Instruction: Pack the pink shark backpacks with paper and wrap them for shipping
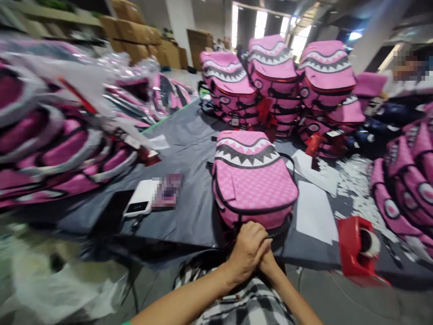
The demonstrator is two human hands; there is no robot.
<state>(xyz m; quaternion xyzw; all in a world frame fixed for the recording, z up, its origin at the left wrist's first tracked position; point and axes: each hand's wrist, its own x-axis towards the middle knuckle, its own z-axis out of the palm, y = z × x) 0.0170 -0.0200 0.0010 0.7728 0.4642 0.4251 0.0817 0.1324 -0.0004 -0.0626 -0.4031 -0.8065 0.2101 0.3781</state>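
Note:
A pink checkered backpack (252, 180) with a grey and white toothed mouth lies flat on the dark grey table cover (189, 149), its bottom edge toward me. My left hand (248, 250) sits at that near edge, fingers curled closed and lying over my right hand. My right hand (269, 262) is mostly hidden under the left one, just below the bag's black bottom trim. What the fingers grip cannot be seen.
Stacks of the same pink backpacks (277, 76) stand at the back, with bagged ones (61, 131) piled at the left and more at the right. A red tape dispenser (358, 250), white paper sheets (313, 212) and a white device (140, 203) lie on the table. Cardboard boxes (135, 36) stand far behind.

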